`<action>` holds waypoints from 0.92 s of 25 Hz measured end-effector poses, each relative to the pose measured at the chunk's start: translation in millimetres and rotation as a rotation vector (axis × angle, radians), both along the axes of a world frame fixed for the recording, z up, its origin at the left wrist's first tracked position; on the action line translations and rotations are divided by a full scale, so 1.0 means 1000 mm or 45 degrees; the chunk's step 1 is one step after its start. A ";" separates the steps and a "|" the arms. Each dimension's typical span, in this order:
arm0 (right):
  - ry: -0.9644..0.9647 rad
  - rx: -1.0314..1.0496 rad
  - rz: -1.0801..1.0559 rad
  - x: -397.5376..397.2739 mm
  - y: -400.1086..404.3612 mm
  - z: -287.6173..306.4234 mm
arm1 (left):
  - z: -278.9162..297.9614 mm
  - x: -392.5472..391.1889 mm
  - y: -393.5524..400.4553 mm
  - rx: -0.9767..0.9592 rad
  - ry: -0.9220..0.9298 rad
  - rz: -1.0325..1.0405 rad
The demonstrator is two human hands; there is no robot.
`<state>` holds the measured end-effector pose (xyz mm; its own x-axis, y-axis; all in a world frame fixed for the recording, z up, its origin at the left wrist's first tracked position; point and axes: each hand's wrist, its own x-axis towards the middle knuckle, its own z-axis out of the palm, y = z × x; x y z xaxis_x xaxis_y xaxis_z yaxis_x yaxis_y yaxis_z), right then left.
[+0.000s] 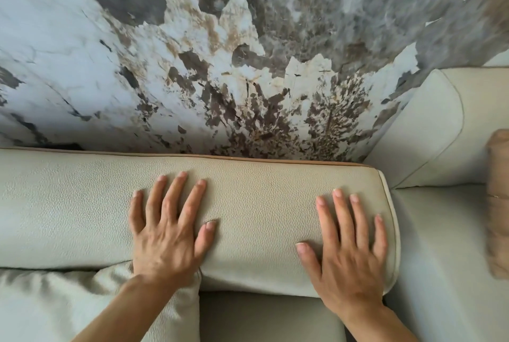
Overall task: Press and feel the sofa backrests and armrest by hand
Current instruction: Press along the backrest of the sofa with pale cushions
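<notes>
Leather: pale grey-beige, pebbled grain across the top of the backrest [248, 204], with a tan piping line along its rear edge where it meets the marbled wall [220, 66]
Backrest position: runs across the middle of the view, just in front of the wall; its rounded right end stops beside a second backrest [429, 126] set at an angle in the corner
Left hand [168, 228]: flat on the backrest top, palm down, fingers spread and pointing toward the wall, gripping nothing
Right hand [349, 248]: also flat and spread, near the right end of the same backrest, well apart from the left
Step in hand: by my reading, pressing down on this backrest to feel how firm it is
Doing it well: push through the whole palm, not the fingertips alone, so the padding gives evenly; shift the hands along the length to compare middle and end; keep the right hand clear of the piped end seam, where the edge will feel stiffer than the fill
Surface response: little denting shows around either hand, so the padding looks fairly firm, or the pressure is light; I cannot tell which
Nearby: a soft crumpled cushion [68, 300] under the left forearm, a tan cushion [498, 204] at the right edge
Still to do: the corner backrest and the armrest, the latter not in view
</notes>
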<state>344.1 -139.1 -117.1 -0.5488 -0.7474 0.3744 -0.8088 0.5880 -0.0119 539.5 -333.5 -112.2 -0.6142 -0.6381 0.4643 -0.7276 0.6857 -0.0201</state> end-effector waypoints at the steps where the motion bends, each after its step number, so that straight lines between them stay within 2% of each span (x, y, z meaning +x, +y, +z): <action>1: 0.002 -0.001 0.006 -0.004 -0.004 0.000 | -0.001 -0.003 -0.004 -0.007 0.004 0.007; 23: -0.001 0.011 0.096 -0.093 -0.108 -0.005 | -0.008 -0.074 -0.085 -0.059 0.075 0.136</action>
